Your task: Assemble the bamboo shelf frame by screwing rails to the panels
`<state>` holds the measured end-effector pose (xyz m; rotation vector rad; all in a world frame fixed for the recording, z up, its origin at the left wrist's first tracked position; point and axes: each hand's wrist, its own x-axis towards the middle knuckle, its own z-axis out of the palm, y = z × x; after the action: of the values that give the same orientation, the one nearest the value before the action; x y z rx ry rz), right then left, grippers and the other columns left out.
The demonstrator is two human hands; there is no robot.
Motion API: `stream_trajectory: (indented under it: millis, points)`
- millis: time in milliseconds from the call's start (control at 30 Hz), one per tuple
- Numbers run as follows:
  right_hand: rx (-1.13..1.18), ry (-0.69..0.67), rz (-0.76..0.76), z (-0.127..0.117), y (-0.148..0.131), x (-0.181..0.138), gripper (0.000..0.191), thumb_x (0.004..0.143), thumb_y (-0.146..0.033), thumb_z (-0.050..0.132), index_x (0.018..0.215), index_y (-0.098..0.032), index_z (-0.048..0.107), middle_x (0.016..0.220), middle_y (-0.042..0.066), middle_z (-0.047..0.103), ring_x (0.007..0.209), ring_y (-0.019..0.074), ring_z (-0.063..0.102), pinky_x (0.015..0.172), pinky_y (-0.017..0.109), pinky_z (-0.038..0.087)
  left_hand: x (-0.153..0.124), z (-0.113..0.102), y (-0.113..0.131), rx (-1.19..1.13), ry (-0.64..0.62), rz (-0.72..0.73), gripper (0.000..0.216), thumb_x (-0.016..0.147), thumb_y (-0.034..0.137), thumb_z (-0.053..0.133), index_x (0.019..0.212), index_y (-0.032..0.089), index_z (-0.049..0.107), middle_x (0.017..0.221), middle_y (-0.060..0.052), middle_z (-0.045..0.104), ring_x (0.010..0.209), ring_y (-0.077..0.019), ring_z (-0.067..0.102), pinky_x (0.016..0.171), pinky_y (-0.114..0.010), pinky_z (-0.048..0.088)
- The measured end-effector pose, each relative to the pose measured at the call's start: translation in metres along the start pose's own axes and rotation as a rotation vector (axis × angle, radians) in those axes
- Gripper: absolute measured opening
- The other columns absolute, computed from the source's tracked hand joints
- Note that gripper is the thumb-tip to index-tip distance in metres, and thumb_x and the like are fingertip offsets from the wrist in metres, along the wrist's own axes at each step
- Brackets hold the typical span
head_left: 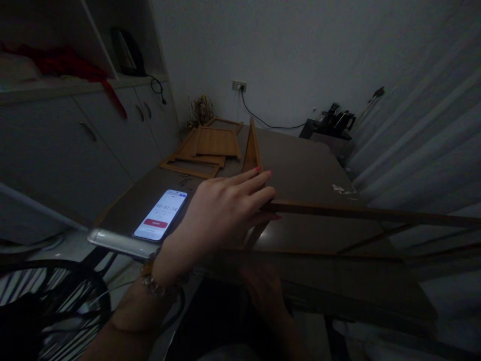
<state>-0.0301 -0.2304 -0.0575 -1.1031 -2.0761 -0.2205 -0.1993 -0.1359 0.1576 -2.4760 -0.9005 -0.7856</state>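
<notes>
My left hand (pixel 233 200) reaches across the table with its fingers bent over the left end of a long wooden frame (pixel 338 207), which stretches to the right. Its fingertips also meet the near end of an upright wooden panel (pixel 251 148). Lower down, my right hand (pixel 265 288) is dim and smeared below the frame's lower bar, so its fingers do not show clearly. Several flat wooden panels (pixel 218 143) lie overlapped at the far left of the table. Small dark pieces, perhaps screws (pixel 185 178), are scattered before them.
A lit phone (pixel 160 215) showing a timer lies left of my forearm on the brown table (pixel 296 150). Dried stalks (pixel 202 110) stand at the back. A dark appliance (pixel 330 123) sits at the far right. A black chair (pixel 56 296) is at lower left.
</notes>
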Motion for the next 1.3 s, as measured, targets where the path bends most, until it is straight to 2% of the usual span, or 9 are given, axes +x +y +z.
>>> stream_trajectory:
  millis: [100, 167, 267, 433, 633, 867, 1100, 1300]
  points:
    - [0.026, -0.061, -0.046, 0.001, -0.001, -0.002, 0.036, 0.096, -0.014, 0.042, 0.126, -0.028, 0.056, 0.084, 0.001, 0.070, 0.075, 0.0151, 0.063, 0.074, 0.032, 0.049, 0.000, 0.000, 0.000, -0.009, -0.002, 0.004, 0.025, 0.089, 0.047, 0.055, 0.090, 0.023, 0.063, 0.131, 0.002, 0.062, 0.119, -0.0197, 0.060, 0.073, -0.026, 0.054]
    - [0.064, -0.104, -0.072, 0.002, -0.002, 0.000, 0.036, 0.096, -0.013, 0.042, 0.128, -0.026, 0.056, 0.085, 0.001, 0.071, 0.076, 0.0141, 0.064, 0.072, 0.030, 0.051, 0.000, 0.000, 0.000, -0.014, -0.001, 0.006, 0.025, 0.089, 0.047, 0.055, 0.090, 0.023, 0.064, 0.132, 0.001, 0.062, 0.119, -0.0197, 0.060, 0.074, -0.026, 0.054]
    - [0.148, -0.123, -0.070, 0.001, -0.003, 0.006, 0.030, 0.098, -0.016, 0.041, 0.120, -0.022, 0.061, 0.086, 0.002, 0.071, 0.073, 0.0129, 0.064, 0.068, 0.028, 0.052, 0.000, 0.000, -0.001, -0.016, 0.004, 0.010, 0.026, 0.089, 0.047, 0.054, 0.090, 0.023, 0.064, 0.132, 0.001, 0.062, 0.119, -0.0195, 0.060, 0.074, -0.026, 0.054]
    - [0.180, -0.172, -0.073, -0.002, 0.000, 0.012, 0.023, 0.098, -0.023, 0.044, 0.108, -0.022, 0.065, 0.086, 0.002, 0.073, 0.076, 0.0138, 0.065, 0.070, 0.028, 0.052, 0.000, 0.001, 0.000, 0.003, 0.003, 0.009, 0.026, 0.090, 0.048, 0.053, 0.090, 0.024, 0.063, 0.132, 0.002, 0.062, 0.119, -0.0191, 0.060, 0.074, -0.027, 0.055]
    - [0.152, -0.403, -0.114, 0.001, 0.006, 0.019, 0.031, 0.096, -0.023, 0.047, 0.125, -0.027, 0.058, 0.086, 0.002, 0.071, 0.083, 0.0165, 0.065, 0.083, 0.033, 0.052, -0.001, 0.000, -0.001, 0.011, 0.006, 0.007, 0.025, 0.089, 0.047, 0.054, 0.090, 0.023, 0.064, 0.130, 0.002, 0.063, 0.117, -0.0190, 0.061, 0.071, -0.026, 0.054]
    - [0.187, -0.557, -0.140, 0.003, 0.016, 0.025, 0.022, 0.095, -0.031, 0.049, 0.110, -0.029, 0.065, 0.088, 0.002, 0.071, 0.088, 0.0188, 0.064, 0.087, 0.034, 0.051, 0.000, 0.000, -0.001, 0.005, 0.004, 0.010, 0.026, 0.088, 0.047, 0.056, 0.090, 0.023, 0.065, 0.131, 0.001, 0.062, 0.117, -0.0193, 0.061, 0.071, -0.024, 0.053]
    - [0.168, -0.594, -0.157, 0.000, 0.018, 0.031, 0.022, 0.096, -0.035, 0.049, 0.107, -0.024, 0.064, 0.098, 0.003, 0.070, 0.099, 0.0175, 0.061, 0.093, 0.031, 0.045, 0.000, 0.000, 0.000, -0.001, -0.006, -0.005, 0.027, 0.089, 0.047, 0.055, 0.090, 0.023, 0.065, 0.132, 0.001, 0.062, 0.118, -0.0191, 0.060, 0.071, -0.024, 0.052]
    - [0.122, -0.458, -0.148, 0.008, 0.012, 0.016, 0.021, 0.096, -0.027, 0.050, 0.110, -0.027, 0.065, 0.100, 0.003, 0.070, 0.098, 0.0168, 0.061, 0.094, 0.033, 0.045, -0.001, 0.000, -0.001, 0.000, -0.009, -0.004, 0.026, 0.089, 0.048, 0.055, 0.089, 0.023, 0.064, 0.132, 0.003, 0.061, 0.119, -0.0189, 0.060, 0.073, -0.025, 0.052]
